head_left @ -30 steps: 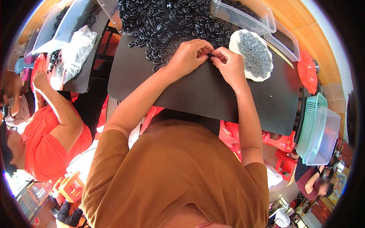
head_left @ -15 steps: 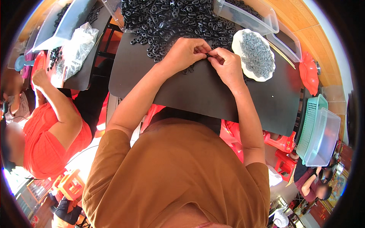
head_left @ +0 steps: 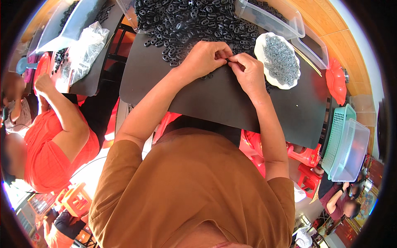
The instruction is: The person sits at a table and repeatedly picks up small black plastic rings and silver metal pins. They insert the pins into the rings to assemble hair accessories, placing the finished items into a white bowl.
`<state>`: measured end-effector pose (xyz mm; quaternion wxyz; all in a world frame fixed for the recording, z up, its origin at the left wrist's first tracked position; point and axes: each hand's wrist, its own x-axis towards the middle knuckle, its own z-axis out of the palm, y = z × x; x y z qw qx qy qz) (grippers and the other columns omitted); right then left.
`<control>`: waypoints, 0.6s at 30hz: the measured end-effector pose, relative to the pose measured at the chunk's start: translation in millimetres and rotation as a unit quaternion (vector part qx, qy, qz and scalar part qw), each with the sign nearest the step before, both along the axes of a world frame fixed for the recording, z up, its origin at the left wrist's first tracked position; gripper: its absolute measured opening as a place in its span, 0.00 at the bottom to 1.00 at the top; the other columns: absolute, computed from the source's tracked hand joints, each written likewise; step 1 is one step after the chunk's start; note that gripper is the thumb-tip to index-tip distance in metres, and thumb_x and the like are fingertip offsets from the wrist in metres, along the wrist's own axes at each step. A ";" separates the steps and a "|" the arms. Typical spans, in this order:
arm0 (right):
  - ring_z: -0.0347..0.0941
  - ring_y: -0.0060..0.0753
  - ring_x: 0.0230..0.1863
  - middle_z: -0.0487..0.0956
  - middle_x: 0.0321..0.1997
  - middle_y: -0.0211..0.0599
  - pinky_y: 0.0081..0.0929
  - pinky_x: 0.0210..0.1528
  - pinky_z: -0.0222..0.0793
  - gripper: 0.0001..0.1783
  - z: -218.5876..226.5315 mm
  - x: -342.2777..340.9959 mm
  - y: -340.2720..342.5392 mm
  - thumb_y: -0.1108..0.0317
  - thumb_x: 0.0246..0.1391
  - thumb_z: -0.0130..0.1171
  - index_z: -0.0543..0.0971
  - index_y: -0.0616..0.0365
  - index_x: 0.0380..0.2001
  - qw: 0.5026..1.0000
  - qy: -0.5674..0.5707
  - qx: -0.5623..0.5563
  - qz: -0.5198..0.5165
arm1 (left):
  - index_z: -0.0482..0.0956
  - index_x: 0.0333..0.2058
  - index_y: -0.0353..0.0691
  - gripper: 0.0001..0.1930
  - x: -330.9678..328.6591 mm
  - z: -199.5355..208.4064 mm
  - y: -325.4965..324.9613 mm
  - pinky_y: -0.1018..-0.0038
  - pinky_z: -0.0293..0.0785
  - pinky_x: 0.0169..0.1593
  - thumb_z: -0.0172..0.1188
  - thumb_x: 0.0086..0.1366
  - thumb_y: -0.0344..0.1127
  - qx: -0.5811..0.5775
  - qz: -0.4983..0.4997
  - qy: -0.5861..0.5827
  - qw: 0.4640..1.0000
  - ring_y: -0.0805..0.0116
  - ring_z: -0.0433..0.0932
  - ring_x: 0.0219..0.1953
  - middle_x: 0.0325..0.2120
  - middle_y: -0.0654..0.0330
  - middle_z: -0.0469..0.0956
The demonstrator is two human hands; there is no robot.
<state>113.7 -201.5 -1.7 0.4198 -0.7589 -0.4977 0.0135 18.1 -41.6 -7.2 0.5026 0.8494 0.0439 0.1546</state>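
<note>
My left hand [head_left: 208, 58] and my right hand [head_left: 247, 69] meet over the dark table [head_left: 198, 103], fingertips pinched close together. Between them shows a bit of a small black plastic piece [head_left: 227, 61], mostly covered by the fingers. Beyond my hands spreads a large heap of black oval pieces with holes [head_left: 186, 25]. To the right of my right hand, a white scalloped dish [head_left: 259, 53] holds many small grey metal pins [head_left: 281, 60]. Some black pieces lie partly hidden beneath my hands.
Clear plastic bins [head_left: 273, 18] stand at the heap's far right. A red scalloped dish [head_left: 336, 82] and a green basket [head_left: 337, 132] are at the right. On the left, a person in red [head_left: 58, 144] sits at another table with a clear plastic bag [head_left: 87, 49].
Both hands stay together in nearly the same place, with only slight finger movement. The whole view has shifted a little. At lower left, a person in the background has moved.
</note>
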 end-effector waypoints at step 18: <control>0.77 0.41 0.27 0.79 0.29 0.41 0.30 0.30 0.71 0.05 -0.8 -2.7 0.9 0.81 0.44 0.65 0.80 0.64 0.28 1.000 0.024 -0.010 -0.005 | 0.85 0.34 0.36 0.09 2.5 -6.8 -0.8 0.73 0.80 0.36 0.66 0.52 0.23 0.053 -0.001 -0.026 0.998 0.67 0.83 0.28 0.28 0.55 0.84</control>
